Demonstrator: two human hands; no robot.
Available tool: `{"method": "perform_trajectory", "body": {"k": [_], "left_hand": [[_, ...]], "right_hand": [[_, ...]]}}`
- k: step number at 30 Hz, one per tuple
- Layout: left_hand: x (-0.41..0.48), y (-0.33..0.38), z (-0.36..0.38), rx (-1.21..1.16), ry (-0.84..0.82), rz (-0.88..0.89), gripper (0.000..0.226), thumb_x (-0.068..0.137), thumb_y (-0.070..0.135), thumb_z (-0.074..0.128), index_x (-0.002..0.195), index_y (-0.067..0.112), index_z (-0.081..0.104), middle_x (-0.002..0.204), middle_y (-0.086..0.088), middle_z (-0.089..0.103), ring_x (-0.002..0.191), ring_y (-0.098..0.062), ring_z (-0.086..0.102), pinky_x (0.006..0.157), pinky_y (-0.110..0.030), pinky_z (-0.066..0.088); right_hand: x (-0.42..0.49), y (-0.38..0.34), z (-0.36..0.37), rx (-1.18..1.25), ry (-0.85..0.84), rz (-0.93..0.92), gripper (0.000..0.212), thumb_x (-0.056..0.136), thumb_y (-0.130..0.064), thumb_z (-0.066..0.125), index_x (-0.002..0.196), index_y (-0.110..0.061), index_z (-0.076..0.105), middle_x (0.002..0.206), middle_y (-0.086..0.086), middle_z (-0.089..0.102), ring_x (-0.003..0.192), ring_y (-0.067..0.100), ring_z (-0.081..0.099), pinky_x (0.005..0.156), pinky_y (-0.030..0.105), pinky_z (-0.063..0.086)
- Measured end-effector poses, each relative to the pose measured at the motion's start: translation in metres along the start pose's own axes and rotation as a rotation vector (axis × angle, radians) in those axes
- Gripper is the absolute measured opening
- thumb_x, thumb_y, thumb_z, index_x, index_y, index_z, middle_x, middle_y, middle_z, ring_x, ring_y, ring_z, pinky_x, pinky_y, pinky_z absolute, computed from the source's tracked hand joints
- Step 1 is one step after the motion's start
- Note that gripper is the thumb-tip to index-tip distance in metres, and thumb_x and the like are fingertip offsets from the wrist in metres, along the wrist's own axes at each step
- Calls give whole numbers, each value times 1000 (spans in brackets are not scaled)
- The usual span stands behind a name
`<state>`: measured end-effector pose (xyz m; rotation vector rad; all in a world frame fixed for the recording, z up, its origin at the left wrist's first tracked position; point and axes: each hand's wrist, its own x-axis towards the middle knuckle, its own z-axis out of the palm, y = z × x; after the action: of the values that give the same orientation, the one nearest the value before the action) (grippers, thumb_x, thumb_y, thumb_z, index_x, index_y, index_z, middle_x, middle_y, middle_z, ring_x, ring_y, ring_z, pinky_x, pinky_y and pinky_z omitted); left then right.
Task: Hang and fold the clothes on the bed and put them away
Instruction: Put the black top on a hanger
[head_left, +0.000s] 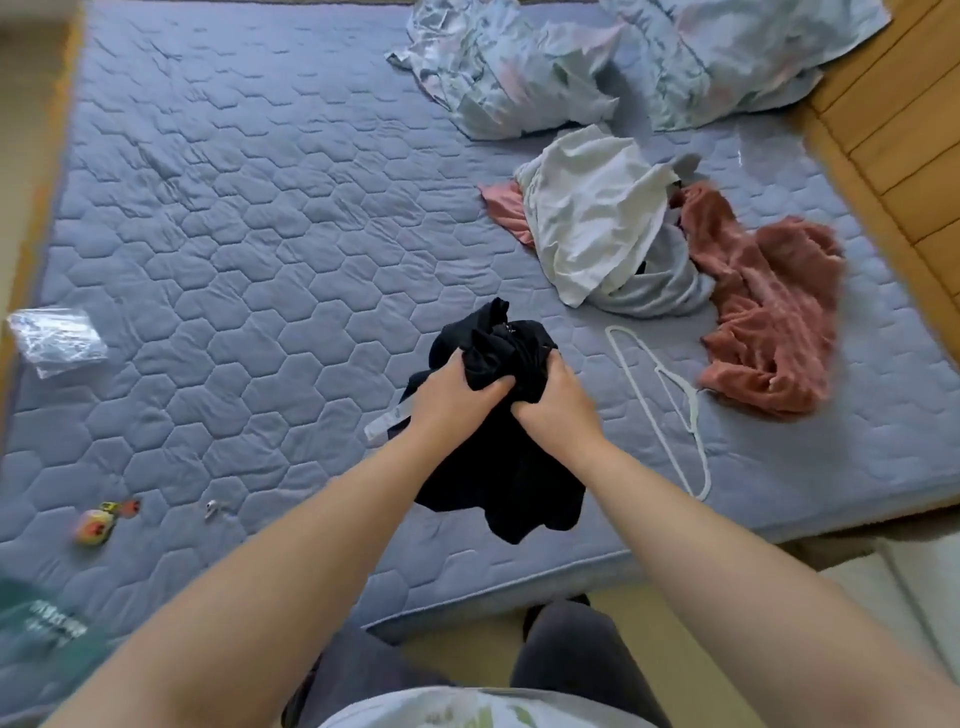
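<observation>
head | left hand (451, 401) and right hand (560, 406) are both clenching the bunched soft black fabric garment (498, 478), which is hanging over the blue quilted mattress (260, 249) toward 6 o'clock | probably handling light and limp; taking it by the shoulder seams | thin white hanger (670, 405) lying at its 3 o'clock

Bare forearms (291, 571), dark grey trousers (571, 660) and a pale top (467, 709) with faint green print

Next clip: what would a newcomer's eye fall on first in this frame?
At centre, the left hand and right hand grip a bunched black garment over the near edge of the blue quilted bed. To the right lie a white hanger, a pink garment and a white garment. Crumpled floral bedding fills the far right corner.
</observation>
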<state>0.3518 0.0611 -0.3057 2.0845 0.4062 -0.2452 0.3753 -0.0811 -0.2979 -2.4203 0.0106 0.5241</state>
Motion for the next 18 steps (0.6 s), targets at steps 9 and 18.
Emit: {"method": "perform_trajectory", "body": {"k": [9,18], "left_hand": [[26,-83,130,295,-188,-375,88,88,31,62,153,25,3,160,-8,8,144,-30,18,114,-40,26],[32,-176,177,-227,82,-787,87,86,26,64,153,20,9,155,-10,24,136,-32,34,110,-43,34]], "right_hand": [[84,170,-13,-487,-465,87,83,90,-45,55,152,-24,5,160,8,-6,146,33,2,115,52,22],[125,228,44,-477,-386,46,92,85,-44,65,152,-23,5,160,8,-2,146,30,7,117,48,21]]}}
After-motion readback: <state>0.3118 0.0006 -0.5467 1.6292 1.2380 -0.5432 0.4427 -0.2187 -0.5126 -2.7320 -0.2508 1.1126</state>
